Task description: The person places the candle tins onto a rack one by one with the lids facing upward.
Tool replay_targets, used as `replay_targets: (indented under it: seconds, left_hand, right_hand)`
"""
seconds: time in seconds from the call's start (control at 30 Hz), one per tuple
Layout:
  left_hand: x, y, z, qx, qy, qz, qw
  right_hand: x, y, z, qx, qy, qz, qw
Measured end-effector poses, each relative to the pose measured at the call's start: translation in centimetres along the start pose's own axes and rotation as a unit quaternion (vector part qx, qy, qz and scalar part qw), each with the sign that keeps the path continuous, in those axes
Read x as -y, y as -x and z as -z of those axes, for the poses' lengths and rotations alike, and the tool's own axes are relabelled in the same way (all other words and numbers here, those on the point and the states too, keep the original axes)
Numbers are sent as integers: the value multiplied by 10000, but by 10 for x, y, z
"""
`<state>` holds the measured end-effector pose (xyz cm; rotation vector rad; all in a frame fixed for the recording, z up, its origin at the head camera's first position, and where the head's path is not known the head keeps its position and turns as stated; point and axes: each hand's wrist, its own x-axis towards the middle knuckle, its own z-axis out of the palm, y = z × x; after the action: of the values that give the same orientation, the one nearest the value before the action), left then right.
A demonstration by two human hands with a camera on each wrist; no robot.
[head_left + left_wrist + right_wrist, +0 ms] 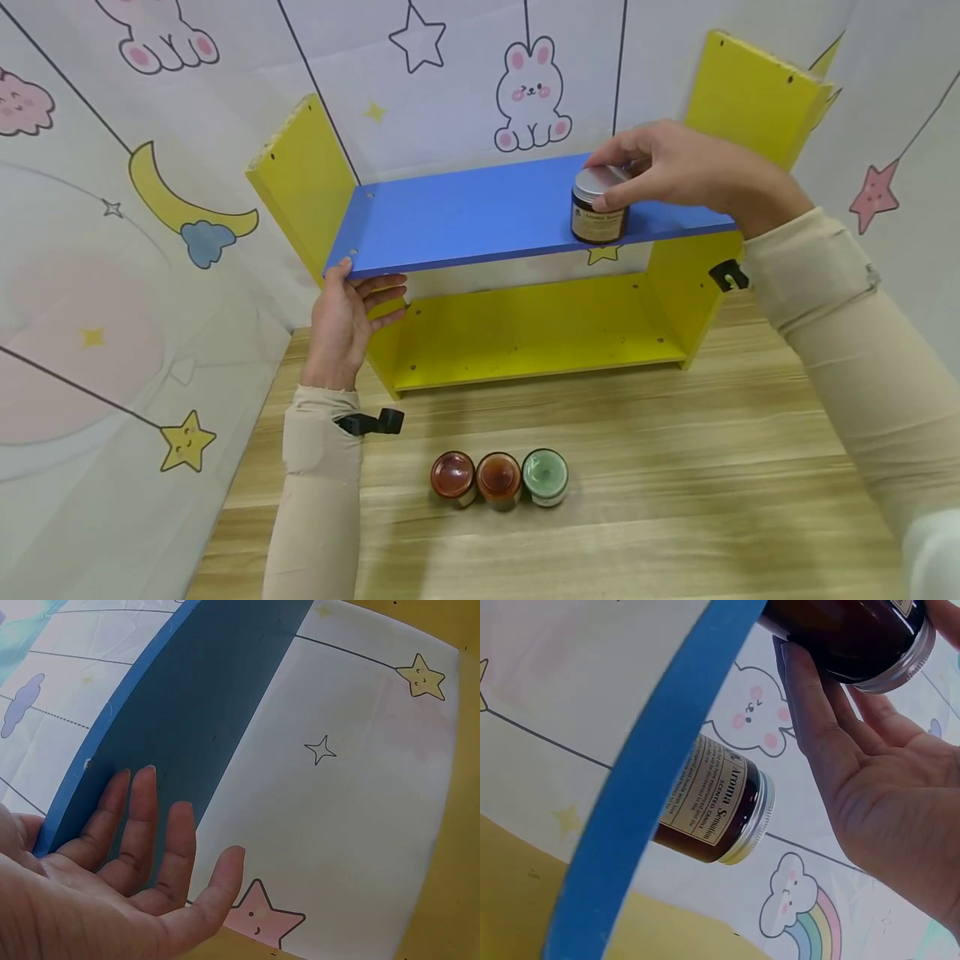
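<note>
My right hand (660, 171) holds a dark scented-candle jar (596, 218) with a silver lid over the front of the blue shelf board (465, 217). In the right wrist view its fingers reach around the jar's lid end. A second dark candle jar (720, 795), labelled Aroma Sensation, stands on the board beside it; my right hand and wrist hide it in the head view. My left hand (341, 321) grips the board's left front corner, thumb on top and fingers (142, 817) spread underneath.
Yellow side panels (303, 179) rise at both ends of the blue board, and a yellow lower shelf (525, 329) lies beneath. On the wooden table (675, 500) in front stand three candle jars, red (453, 475), orange-brown (498, 477) and green (546, 475). A printed cloth (450, 100) hangs behind.
</note>
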<state>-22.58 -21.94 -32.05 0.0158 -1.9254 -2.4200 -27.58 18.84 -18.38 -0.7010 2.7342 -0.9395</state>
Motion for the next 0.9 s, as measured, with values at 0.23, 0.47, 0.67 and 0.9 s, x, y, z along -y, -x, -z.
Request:
replay_targets:
  seconds: [0.23, 0.47, 0.67, 0.9]
  left_hand:
    - [0, 1, 1, 17, 24, 26, 10000]
    - [0, 1, 1, 17, 31, 15, 10000]
    - [0, 1, 1, 20, 33, 21, 10000]
    - [1, 0, 0, 41, -12, -42, 10000]
  right_hand:
    - [8, -6, 8, 269, 172, -149, 9994]
    - [11, -17, 16, 534, 453, -182, 9974]
    - [12, -22, 19, 588, 519, -364, 9963]
    - [14, -28, 23, 679, 690, -404, 9945]
